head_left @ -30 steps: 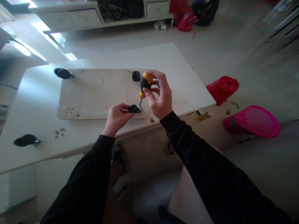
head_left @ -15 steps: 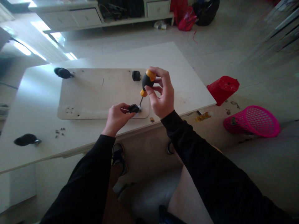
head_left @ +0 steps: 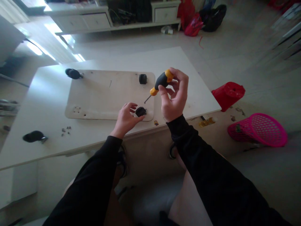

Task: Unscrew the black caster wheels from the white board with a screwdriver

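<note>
My right hand [head_left: 174, 99] is closed round the black and orange handle of a short screwdriver [head_left: 160, 83], held tilted in the air with its tip pointing down-left. My left hand [head_left: 126, 118] rests on the near right corner of a pale board [head_left: 103, 94], its fingers curled against a black caster wheel [head_left: 140, 111] standing there. The screwdriver tip hangs a little above and to the right of that wheel, apart from it. A second black caster [head_left: 143, 78] stands at the board's far right corner, and a third [head_left: 73, 73] at its far left corner.
The board lies on a white table [head_left: 37, 103]. A loose black caster [head_left: 34, 137] and several small screws [head_left: 65, 131] lie on the table at the near left. On the floor to the right are a red container [head_left: 228, 94] and a tipped pink mesh basket [head_left: 258, 129].
My right hand has lifted the screwdriver off the near caster and tilted it to the right. My left hand's fingers have loosened on the wheel. The view has shifted slightly.
</note>
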Action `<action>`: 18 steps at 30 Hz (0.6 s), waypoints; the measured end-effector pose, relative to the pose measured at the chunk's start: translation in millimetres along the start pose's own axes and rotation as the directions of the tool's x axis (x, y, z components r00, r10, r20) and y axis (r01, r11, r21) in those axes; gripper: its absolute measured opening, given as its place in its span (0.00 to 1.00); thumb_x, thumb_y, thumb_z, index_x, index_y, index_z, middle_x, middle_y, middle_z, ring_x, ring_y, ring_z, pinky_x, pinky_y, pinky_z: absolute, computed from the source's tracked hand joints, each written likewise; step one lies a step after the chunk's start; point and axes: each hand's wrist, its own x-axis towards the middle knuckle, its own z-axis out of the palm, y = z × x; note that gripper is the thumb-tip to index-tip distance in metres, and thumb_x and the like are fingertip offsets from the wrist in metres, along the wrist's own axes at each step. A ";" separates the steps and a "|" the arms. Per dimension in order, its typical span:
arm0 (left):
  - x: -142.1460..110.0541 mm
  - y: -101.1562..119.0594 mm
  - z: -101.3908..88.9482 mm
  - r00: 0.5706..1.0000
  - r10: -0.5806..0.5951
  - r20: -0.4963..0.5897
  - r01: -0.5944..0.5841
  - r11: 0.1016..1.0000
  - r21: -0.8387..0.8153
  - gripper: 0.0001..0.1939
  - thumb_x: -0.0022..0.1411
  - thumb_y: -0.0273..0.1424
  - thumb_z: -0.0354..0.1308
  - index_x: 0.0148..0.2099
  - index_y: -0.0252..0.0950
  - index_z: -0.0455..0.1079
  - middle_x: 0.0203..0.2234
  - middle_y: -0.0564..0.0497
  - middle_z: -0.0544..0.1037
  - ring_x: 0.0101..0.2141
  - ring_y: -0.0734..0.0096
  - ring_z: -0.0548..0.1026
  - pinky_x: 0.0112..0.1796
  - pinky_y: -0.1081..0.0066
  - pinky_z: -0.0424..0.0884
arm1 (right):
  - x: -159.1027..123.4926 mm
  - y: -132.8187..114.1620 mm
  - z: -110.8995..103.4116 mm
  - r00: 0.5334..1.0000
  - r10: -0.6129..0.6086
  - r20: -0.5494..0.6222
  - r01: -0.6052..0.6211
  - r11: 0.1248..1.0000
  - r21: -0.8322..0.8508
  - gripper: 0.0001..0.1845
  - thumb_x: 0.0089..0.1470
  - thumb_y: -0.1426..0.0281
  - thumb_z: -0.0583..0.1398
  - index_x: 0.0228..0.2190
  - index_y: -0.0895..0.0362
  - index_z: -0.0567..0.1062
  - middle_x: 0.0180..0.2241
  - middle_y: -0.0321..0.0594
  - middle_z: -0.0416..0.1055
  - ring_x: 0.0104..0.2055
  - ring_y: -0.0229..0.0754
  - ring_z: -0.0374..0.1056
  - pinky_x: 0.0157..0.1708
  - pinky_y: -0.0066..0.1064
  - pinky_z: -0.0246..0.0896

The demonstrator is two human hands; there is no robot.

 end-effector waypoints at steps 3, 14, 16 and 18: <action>1.8 0.1 -1.9 0.999 -0.005 -0.048 0.003 0.999 -0.049 0.18 0.56 0.35 0.74 0.48 0.37 0.77 0.46 0.45 0.79 0.39 0.65 0.78 0.39 0.65 0.77 | 0.7 1.2 0.4 0.999 0.028 -0.031 -0.027 0.999 0.036 0.26 0.64 0.60 0.62 0.61 0.43 0.67 0.61 0.43 0.67 0.59 0.48 0.74 0.50 0.42 0.83; 5.4 -1.4 -2.1 0.987 0.046 -0.155 -0.053 0.998 -0.041 0.05 0.63 0.29 0.69 0.42 0.39 0.81 0.39 0.48 0.75 0.34 0.69 0.74 0.39 0.64 0.76 | 5.1 6.2 3.9 0.981 0.140 -0.136 -0.121 0.983 0.135 0.28 0.53 0.64 0.67 0.55 0.45 0.68 0.54 0.41 0.69 0.49 0.43 0.76 0.48 0.47 0.82; 5.4 -1.7 -4.2 0.986 0.043 -0.160 -0.050 0.998 -0.040 0.02 0.64 0.28 0.68 0.40 0.39 0.81 0.38 0.48 0.75 0.34 0.69 0.75 0.40 0.63 0.76 | 5.9 7.0 6.1 0.974 0.164 -0.157 -0.139 0.977 0.161 0.29 0.51 0.65 0.68 0.54 0.45 0.68 0.52 0.40 0.70 0.49 0.43 0.76 0.49 0.48 0.81; 5.2 -2.6 -7.3 0.986 0.039 -0.159 -0.045 0.998 -0.036 0.02 0.64 0.27 0.67 0.38 0.38 0.81 0.38 0.48 0.75 0.33 0.69 0.75 0.40 0.63 0.76 | 6.1 7.0 8.8 0.965 0.193 -0.177 -0.157 0.968 0.198 0.29 0.49 0.66 0.69 0.53 0.46 0.69 0.50 0.39 0.70 0.47 0.42 0.75 0.47 0.45 0.81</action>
